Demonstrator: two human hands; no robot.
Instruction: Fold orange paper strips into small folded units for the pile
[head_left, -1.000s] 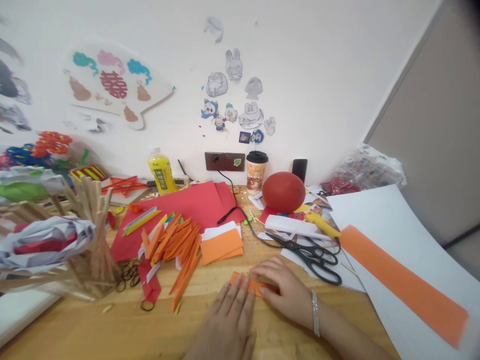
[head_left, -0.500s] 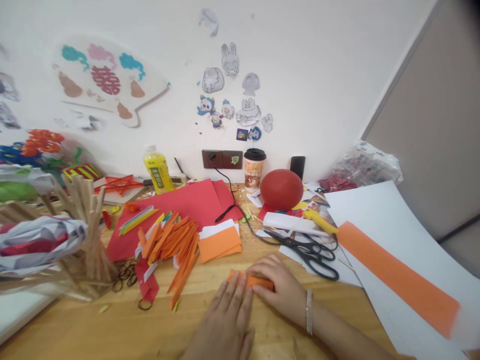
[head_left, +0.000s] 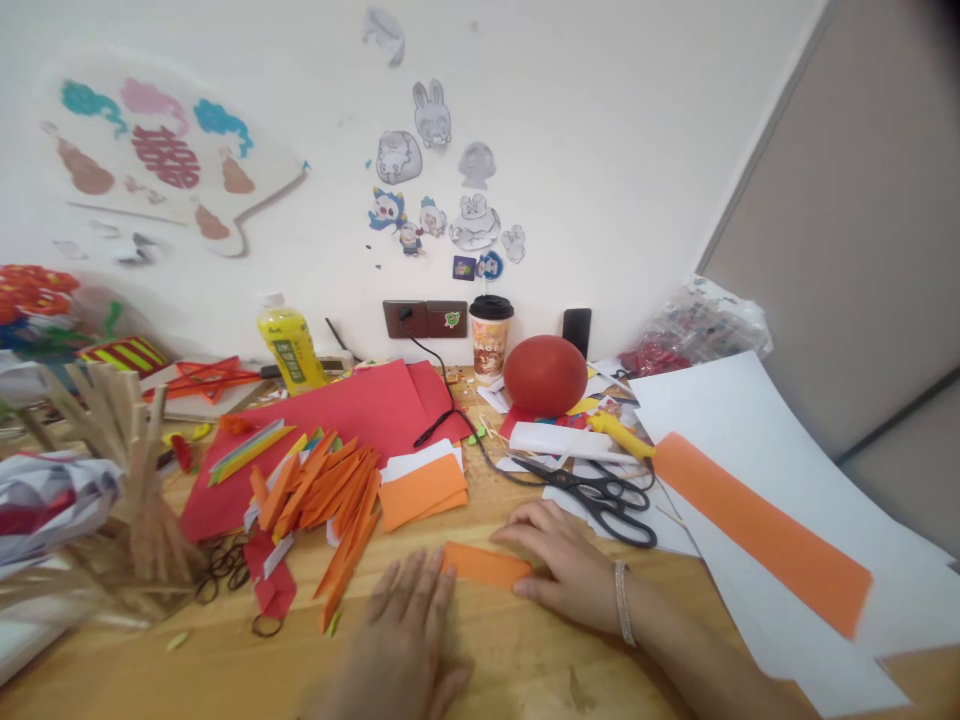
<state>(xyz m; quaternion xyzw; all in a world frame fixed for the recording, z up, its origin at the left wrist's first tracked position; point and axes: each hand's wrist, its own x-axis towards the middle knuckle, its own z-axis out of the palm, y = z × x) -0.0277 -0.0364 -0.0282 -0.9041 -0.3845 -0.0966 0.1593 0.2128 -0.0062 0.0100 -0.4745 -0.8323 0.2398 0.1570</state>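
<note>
A small folded strip of orange paper (head_left: 486, 566) lies on the wooden table between my hands. My left hand (head_left: 409, 620) is spread flat, palm down, its fingertips at the strip's left end. At the other end, my right hand (head_left: 562, 565) has its thumb against the paper's right edge. Its index finger reaches over the table behind the strip, apart from the thumb. Just beyond are flat orange paper pieces (head_left: 425, 490) on white ones. Left of these sits a pile of folded orange paper strips (head_left: 322, 490).
Black-handled scissors (head_left: 600, 495) lie behind my right hand, near a red balloon (head_left: 546, 376) and a lidded cup (head_left: 491, 340). A long orange strip (head_left: 765, 535) rests on white sheets (head_left: 716, 410) at right. Wooden sticks (head_left: 142, 500) and a yellow bottle (head_left: 292, 345) stand left.
My left hand has slid left off the middle of the folded orange paper, and more of it shows. The right hand's fingers have lifted and spread. The view has turned slightly right.
</note>
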